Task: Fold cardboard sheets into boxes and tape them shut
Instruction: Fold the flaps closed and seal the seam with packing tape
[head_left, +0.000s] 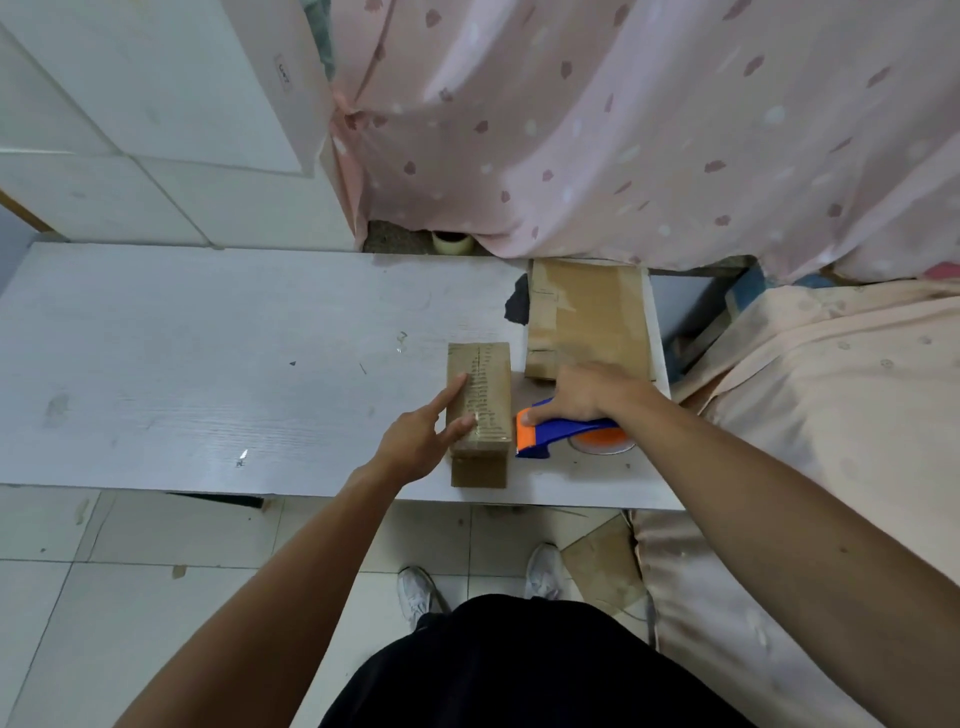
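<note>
A small brown cardboard box, closed and glossy with clear tape, stands on the white table near its front edge. My left hand touches the box's left side and top with straight fingers. Just right of the box lies a blue and orange tape dispenser with its roll of tape. My right hand grips the dispenser's handle from above. Behind the dispenser, a stack of flat cardboard sheets lies at the table's far right corner.
A pink patterned curtain hangs behind the table. A fabric-covered piece of furniture stands close on the right. A small pale cup sits on the floor beyond the table's back edge. A dark scrap lies beside the sheets.
</note>
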